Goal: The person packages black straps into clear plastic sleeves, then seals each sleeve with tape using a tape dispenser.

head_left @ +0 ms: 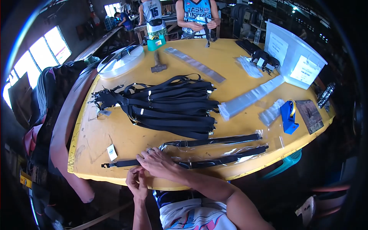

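In the head view a black strap (pixel 126 163) with a dark hook at its left end lies along the near table edge, partly inside a clear plastic sleeve (pixel 214 161). My right hand (pixel 155 163) lies across this strap, its fingers bent down over it. Just below, at the table's edge, my left hand (pixel 137 182) has its fingers curled together; whatever is between them is hidden. Beyond my hands is another black strap (pixel 207 141) in clear plastic. A small white tag (pixel 111 152) rests left of my right hand.
A large bundle of black straps (pixel 172 107) with metal clips covers the middle of the yellow table (pixel 92 134). Around it are a hammer (pixel 158 68), plastic sleeves (pixel 251 97), a blue tape dispenser (pixel 288 118) and a plastic bin (pixel 297 57). A person (pixel 197 17) stands opposite.
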### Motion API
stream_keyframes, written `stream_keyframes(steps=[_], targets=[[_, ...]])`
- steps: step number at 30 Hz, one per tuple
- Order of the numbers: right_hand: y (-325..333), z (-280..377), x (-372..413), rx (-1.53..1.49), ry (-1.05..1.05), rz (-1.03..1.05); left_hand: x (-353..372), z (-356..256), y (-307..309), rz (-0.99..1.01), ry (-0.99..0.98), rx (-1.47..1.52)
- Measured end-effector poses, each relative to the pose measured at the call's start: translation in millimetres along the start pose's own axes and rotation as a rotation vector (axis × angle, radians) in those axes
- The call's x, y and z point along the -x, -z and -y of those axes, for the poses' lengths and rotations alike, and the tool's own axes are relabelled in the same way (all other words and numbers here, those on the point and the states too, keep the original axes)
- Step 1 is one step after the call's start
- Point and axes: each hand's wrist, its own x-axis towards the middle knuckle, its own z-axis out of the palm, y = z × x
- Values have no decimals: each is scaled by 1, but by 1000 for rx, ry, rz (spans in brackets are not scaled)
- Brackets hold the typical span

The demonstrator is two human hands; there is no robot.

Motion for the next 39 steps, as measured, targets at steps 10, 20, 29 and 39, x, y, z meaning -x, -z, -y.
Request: stream_keyframes(steps=[10,20,29,39], targets=[[35,-6,57,-239,-98,-195,-58,-46,-1,392,-400,-830],[114,-48,216,-110,-519,-44,-74,-46,-3,562,-483,-821],[141,-97,266,327,-702,-281,-76,-44,-11,569,-474,-777],[147,-142,275,362,-580,-200,-80,-44,-8,581,-499,-840]])
